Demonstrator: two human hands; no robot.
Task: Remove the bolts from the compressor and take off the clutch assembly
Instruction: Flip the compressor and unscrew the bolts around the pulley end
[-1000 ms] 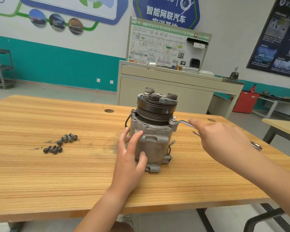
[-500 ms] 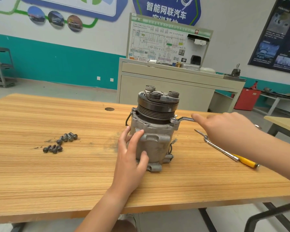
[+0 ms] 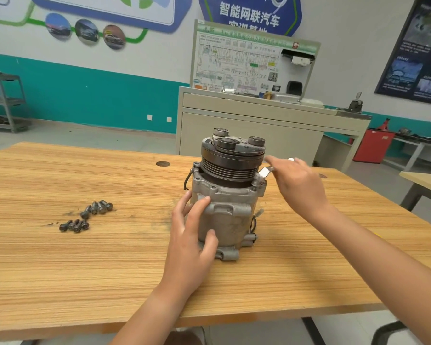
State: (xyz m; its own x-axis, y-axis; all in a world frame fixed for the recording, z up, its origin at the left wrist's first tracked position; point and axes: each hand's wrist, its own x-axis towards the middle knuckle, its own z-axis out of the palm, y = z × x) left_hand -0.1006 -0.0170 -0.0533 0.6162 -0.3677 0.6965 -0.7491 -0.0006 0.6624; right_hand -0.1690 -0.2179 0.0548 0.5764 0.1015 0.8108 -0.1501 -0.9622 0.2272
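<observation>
Upper-centre blue sign (image 3: 249, 14) reads 智能网联汽车. Left hand (image 3: 192, 235) clasps the compressor (image 3: 229, 215); right hand (image 3: 299, 185), gripping the wrench (image 3: 264, 173), has swung closer to the clutch (image 3: 232, 160).

Right hand (image 3: 299, 185) swung wrench (image 3: 264, 173) handle rearward, now close beside clutch pulley (image 3: 232, 161); wrench blurred.
</observation>
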